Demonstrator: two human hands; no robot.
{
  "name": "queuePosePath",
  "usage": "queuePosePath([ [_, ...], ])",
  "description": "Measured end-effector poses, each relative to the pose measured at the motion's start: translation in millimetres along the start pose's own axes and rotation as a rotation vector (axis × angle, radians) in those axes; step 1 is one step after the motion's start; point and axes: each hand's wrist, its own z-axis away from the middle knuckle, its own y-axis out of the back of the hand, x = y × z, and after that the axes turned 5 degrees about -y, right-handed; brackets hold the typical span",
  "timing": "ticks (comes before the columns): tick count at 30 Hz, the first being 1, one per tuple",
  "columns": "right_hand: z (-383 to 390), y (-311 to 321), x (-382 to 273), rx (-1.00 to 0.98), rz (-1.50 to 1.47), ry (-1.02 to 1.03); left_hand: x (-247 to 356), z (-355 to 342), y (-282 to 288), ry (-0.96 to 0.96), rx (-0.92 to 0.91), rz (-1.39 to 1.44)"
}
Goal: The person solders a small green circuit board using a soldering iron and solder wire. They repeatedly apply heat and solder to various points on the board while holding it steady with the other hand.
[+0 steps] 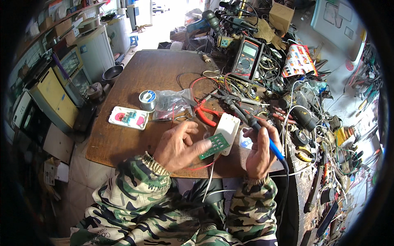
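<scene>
Near the front edge of the brown wooden table (139, 78), the left hand (177, 145) pinches a small green circuit board (215, 145) between thumb and fingers, tilted, with a red wire (200, 167) and a white wire (210, 178) trailing from under it toward six o'clock. Just at three o'clock of the board, the right hand (259, 152) is clenched around a soldering iron (257, 128) with a blue handle; its dark barrel points toward eleven o'clock, and its tip lies over the far end of a white plastic casing (227, 128) that sits just beyond the board at twelve o'clock. Whether the tip touches the casing cannot be told. Red-handled pliers (204, 114) lie at eleven o'clock of the casing. Farther out at ten o'clock are a clear plastic bag (171, 100), a spool of solder (147, 98) and a white tray with red patches (128, 117). Well apart at one o'clock, a multimeter (247, 55) stands among tangled cables. Both sleeves are camouflage-patterned.
</scene>
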Motion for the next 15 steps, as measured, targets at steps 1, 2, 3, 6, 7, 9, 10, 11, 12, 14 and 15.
queuePosePath([
  [1,-8,-9,-2,0.020,-0.066,-0.010,3,0,0,-0.037,-0.038,-0.090],
  [2,-17,-8,2,0.005,-0.094,-0.038,5,0,-1,-0.033,-0.069,-0.126],
  [3,-25,-8,6,-0.011,-0.122,-0.065,10,0,-4,-0.069,-0.103,-0.245],
  [6,-47,-14,8,-0.047,-0.168,-0.098,17,0,-6,-0.021,-0.153,-0.281],
  [7,-53,-18,7,-0.059,-0.188,-0.104,12,-1,-7,-0.060,-0.153,-0.289],
  [9,-63,-27,2,-0.055,-0.229,-0.136,1,-1,-5,-0.134,-0.152,-0.307],
  [10,-70,-29,2,-0.071,-0.208,-0.127,0,-4,-3,-0.108,-0.181,-0.254],
  [11,-77,-30,1,-0.083,-0.187,-0.115,-3,-10,0,-0.089,-0.217,-0.160],
  [12,-79,-36,-6,-0.074,-0.229,-0.146,-9,-18,3,-0.069,-0.252,-0.066],
  [14,-91,-33,9,-0.119,-0.245,-0.150,-9,-36,10,-0.034,-0.325,0.063],
  [15,-93,-35,12,-0.103,-0.247,-0.167,-13,-46,11,-0.073,-0.347,0.179],
])
